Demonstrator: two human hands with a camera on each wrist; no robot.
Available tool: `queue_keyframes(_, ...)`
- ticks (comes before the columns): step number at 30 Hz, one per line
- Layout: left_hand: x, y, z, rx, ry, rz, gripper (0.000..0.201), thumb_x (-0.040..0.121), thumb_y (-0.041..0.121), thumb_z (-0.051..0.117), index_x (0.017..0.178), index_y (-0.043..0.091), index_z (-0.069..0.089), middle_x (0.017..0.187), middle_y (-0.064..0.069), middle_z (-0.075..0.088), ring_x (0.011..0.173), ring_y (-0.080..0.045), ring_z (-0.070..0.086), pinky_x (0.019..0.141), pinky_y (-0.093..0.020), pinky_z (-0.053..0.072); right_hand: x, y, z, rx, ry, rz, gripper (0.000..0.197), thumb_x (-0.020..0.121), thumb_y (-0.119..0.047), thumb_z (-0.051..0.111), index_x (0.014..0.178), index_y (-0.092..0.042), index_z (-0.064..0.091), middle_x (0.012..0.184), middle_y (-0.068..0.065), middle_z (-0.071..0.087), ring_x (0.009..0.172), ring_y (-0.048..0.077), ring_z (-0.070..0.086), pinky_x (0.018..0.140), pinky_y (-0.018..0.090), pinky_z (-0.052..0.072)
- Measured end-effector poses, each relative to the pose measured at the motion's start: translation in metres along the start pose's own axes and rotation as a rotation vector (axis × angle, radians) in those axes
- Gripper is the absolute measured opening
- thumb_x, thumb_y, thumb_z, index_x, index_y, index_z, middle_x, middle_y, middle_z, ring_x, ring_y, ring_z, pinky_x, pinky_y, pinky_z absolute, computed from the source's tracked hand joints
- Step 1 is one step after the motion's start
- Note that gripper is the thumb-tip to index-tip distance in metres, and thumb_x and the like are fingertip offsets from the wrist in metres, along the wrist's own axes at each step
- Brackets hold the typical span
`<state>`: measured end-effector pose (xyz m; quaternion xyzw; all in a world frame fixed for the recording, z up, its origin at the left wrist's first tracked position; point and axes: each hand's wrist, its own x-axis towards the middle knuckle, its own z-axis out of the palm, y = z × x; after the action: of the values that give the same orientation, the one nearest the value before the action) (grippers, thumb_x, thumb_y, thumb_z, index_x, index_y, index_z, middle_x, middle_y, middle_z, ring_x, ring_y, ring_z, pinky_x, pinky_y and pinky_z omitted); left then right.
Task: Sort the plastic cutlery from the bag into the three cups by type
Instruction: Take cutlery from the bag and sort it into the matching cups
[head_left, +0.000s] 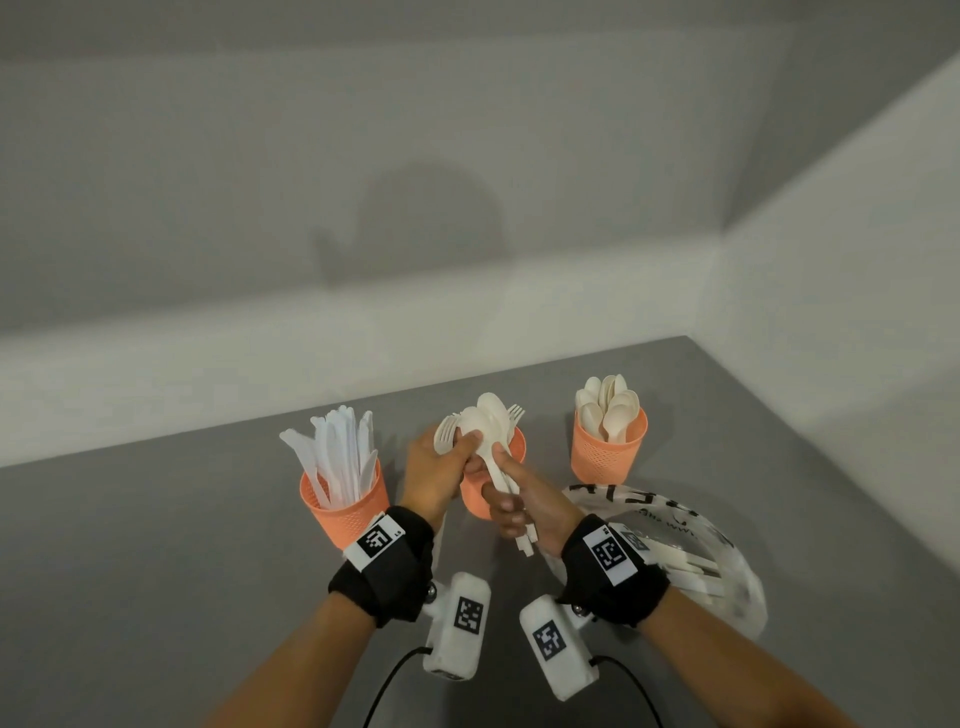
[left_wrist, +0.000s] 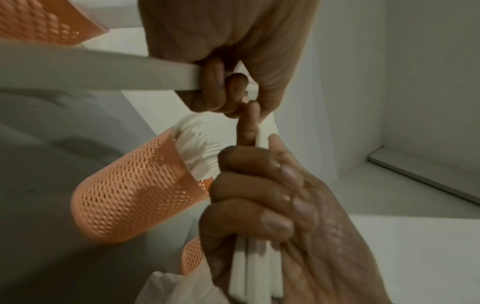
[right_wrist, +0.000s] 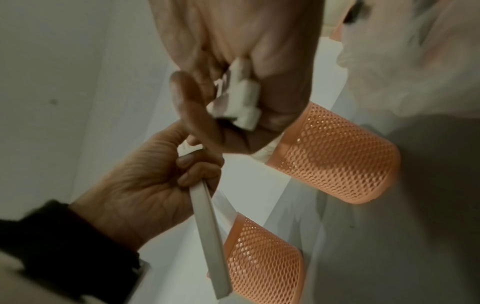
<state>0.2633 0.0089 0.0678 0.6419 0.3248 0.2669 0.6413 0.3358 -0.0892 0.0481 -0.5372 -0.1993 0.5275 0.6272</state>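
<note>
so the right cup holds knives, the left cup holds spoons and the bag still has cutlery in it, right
Not quite: they are swapped. The head view shows the left cup holding knives and the right cup holding spoons. The bag still has cutlery in it.

I see 3 cups (head_left: 347, 512) in a row across the table (head_left: 156, 545), with gaps between them. The bag (head_left: 675, 551) blocks the near right. Left of the knife cup lies bare table.
</note>
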Motion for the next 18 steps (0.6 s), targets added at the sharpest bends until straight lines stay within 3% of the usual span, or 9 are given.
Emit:
queue_keyframes(4, 0.0, 0.002, 0.0, 0.017, 0.061, 0.037, 0.017, 0.089, 0.012, 0.057, 0.105, 0.006, 0.059, 0.084, -0.007, 0.062, 0.067, -0.012, 0.058, 0.054, -0.017, 0.044, -0.001, 0.001, -0.003, 0.057, -0.025, 0.013, 0.045, 0.097, -0.05, 0.029, 0.096, -0.018, 0.061, 0.047, -0.006, 0.047, 0.037, 0.005, 0.042, 0.044, 0.018, 0.039)
queue_keyframes(7, -0.002, 0.007, -0.001, -0.025, 0.053, 0.059, 0.019, 0.09, 0.011, 0.055, 0.108, 0.003, 0.057, 0.079, -0.004, 0.06, 0.057, -0.006, 0.051, 0.045, -0.009, 0.041, -0.001, 0.001, -0.007, 0.088, -0.037, 0.01, 0.049, 0.096, -0.051, 0.031, 0.1, -0.014, 0.062, 0.055, -0.002, 0.055, 0.045, 0.008, 0.05, 0.05, 0.021, 0.046)
queue_keyframes(11, -0.004, 0.008, -0.002, -0.039, 0.029, 0.06, 0.021, 0.091, 0.012, 0.054, 0.11, 0.002, 0.056, 0.075, -0.002, 0.058, 0.05, -0.004, 0.052, 0.042, -0.008, 0.039, -0.004, 0.001, -0.011, 0.044, -0.027, 0.003, 0.055, 0.095, -0.05, 0.033, 0.08, -0.007, 0.063, 0.063, 0.002, 0.065, 0.051, 0.011, 0.059, 0.053, 0.023, 0.052)
queue_keyframes(16, -0.003, 0.009, -0.004, -0.053, 0.012, 0.043, 0.022, 0.091, 0.011, 0.055, 0.111, 0.0, 0.056, 0.068, -0.001, 0.055, 0.037, 0.002, 0.05, 0.039, -0.008, 0.036, -0.003, 0.002, -0.013, 0.086, -0.053, -0.008, 0.04, 0.097, -0.046, 0.033, 0.104, -0.017, 0.059, 0.059, -0.001, 0.061, 0.042, 0.005, 0.05, 0.044, 0.018, 0.044)
queue_keyframes(18, -0.003, 0.01, -0.005, -0.06, 0.013, 0.034, 0.023, 0.09, 0.01, 0.055, 0.111, 0.0, 0.056, 0.067, -0.002, 0.054, 0.036, 0.002, 0.049, 0.038, -0.008, 0.035, -0.002, 0.002, -0.013, 0.067, -0.053, -0.015, 0.034, 0.098, -0.044, 0.033, 0.102, -0.02, 0.057, 0.053, -0.004, 0.057, 0.036, 0.003, 0.042, 0.038, 0.016, 0.037)
